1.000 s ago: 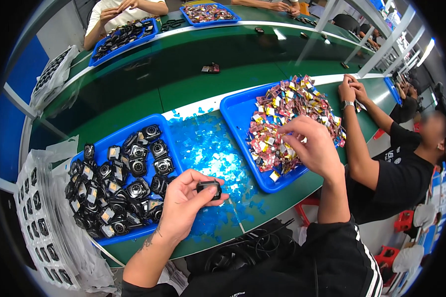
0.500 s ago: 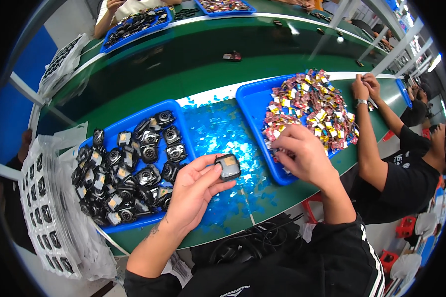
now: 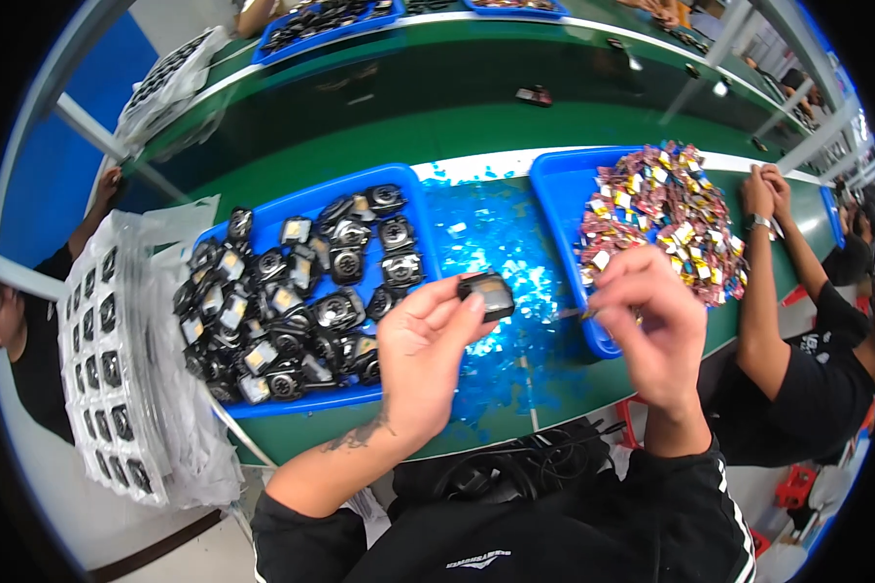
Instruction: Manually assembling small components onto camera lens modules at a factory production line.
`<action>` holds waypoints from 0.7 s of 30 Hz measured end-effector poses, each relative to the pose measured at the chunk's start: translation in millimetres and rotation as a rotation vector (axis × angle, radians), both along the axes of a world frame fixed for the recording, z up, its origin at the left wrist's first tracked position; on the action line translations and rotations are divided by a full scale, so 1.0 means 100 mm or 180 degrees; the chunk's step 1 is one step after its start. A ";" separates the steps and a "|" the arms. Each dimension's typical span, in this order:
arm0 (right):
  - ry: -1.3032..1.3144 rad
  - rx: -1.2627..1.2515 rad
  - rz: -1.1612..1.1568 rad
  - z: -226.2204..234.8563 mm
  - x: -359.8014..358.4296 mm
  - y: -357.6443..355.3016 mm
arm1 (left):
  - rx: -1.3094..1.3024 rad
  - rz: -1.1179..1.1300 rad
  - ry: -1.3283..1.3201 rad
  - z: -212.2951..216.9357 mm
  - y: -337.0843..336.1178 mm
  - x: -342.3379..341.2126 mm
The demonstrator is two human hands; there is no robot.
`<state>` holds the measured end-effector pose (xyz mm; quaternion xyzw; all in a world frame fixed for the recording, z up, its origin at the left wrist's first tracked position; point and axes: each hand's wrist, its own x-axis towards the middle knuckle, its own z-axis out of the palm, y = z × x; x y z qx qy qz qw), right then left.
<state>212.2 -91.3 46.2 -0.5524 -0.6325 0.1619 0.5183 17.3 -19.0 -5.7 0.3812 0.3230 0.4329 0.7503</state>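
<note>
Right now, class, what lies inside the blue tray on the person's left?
The left blue tray holds a heap of small black parts, some with pale square faces. The left hand covers the tray's near right corner, and the tray floor beneath the heap is mostly hidden.

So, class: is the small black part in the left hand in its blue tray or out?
Out: the left hand holds the black part above the table, beside the blue tray.

Bright, even overhead light; glare streaks on glossy green bench (image 3: 379, 126). Soft shadows. Strong fisheye bend at edges, black vignette in corners. Right hand (image 3: 651, 325) slightly motion-blurred; centre sharp.
</note>
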 end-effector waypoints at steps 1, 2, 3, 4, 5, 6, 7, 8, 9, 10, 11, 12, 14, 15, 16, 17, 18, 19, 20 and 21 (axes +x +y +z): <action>-0.0152 -0.0231 0.0224 0.04 -0.10 0.03 | 0.0035 0.0017 0.0042 0.01 -0.01 0.00; -0.0136 -0.0469 0.0361 0.02 -0.16 0.05 | 0.0003 -0.0047 0.0032 0.03 -0.04 0.01; -0.0143 -0.0507 0.0377 0.00 -0.23 0.09 | 0.0058 -0.0157 -0.0069 0.01 -0.05 0.00; -0.0155 -0.0545 0.0386 -0.02 -0.30 0.13 | 0.0113 -0.0273 -0.0175 -0.01 -0.05 -0.01; -0.0159 -0.0555 0.0392 -0.04 -0.33 0.16 | 0.0104 -0.0267 -0.0180 -0.01 -0.06 -0.02; -0.0166 -0.0464 0.0220 -0.06 -0.36 0.18 | 0.0226 -0.0311 -0.0184 -0.01 -0.07 -0.03; -0.0175 -0.0373 0.0045 -0.08 -0.39 0.20 | 0.0348 -0.0358 -0.0191 -0.01 -0.08 -0.03; -0.0188 -0.0383 0.0042 -0.10 -0.40 0.20 | 0.0339 -0.0359 -0.0204 -0.02 -0.09 -0.03; -0.0110 -0.0363 -0.0018 -0.13 -0.42 0.19 | 0.0391 -0.0362 -0.0186 -0.05 -0.11 -0.03; -0.0031 -0.0343 -0.0078 -0.14 -0.44 0.18 | 0.0444 -0.0366 -0.0167 -0.06 -0.12 -0.03; -0.0040 -0.0353 -0.0086 -0.12 -0.45 0.18 | 0.0433 -0.0372 -0.0178 -0.07 -0.11 -0.02; 0.0160 -0.0612 -0.0176 -0.08 -0.47 0.17 | 0.0502 -0.0408 -0.0250 -0.07 -0.10 -0.02; 0.0365 -0.0869 -0.0280 -0.03 -0.47 0.15 | 0.0568 -0.0458 -0.0322 -0.07 -0.08 -0.03; 0.0347 -0.0907 -0.0221 -0.02 -0.45 0.14 | 0.0672 -0.0473 -0.0296 -0.06 -0.08 -0.03; 0.0333 -0.0945 -0.0162 -0.02 -0.43 0.13 | 0.0774 -0.0490 -0.0267 -0.05 -0.07 -0.03; 0.0333 -0.0940 -0.0191 -0.03 -0.42 0.13 | 0.0776 -0.0518 -0.0274 -0.04 -0.08 -0.02; 0.0258 -0.0800 -0.0100 -0.05 -0.40 0.14 | 0.0771 -0.0506 -0.0185 -0.02 -0.10 -0.03; 0.0182 -0.0661 -0.0010 -0.07 -0.39 0.15 | 0.0765 -0.0495 -0.0096 -0.02 -0.10 -0.03; 0.0189 -0.0675 -0.0022 -0.07 -0.39 0.15 | 0.0751 -0.0507 -0.0093 -0.03 -0.11 -0.03; 0.0149 -0.0622 0.0011 -0.07 -0.38 0.15 | 0.0832 -0.0494 -0.0083 -0.04 -0.11 -0.03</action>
